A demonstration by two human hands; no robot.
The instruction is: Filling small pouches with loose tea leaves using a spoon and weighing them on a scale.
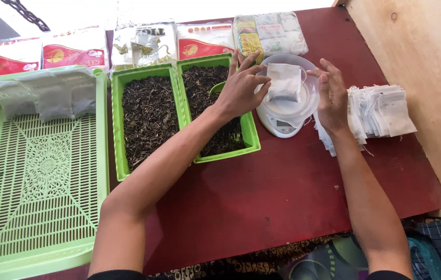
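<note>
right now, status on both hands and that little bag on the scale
Left hand and right hand both on small white bag. Bag sits on white scale. Green tea trays beside left arm, nothing blocking.
</note>
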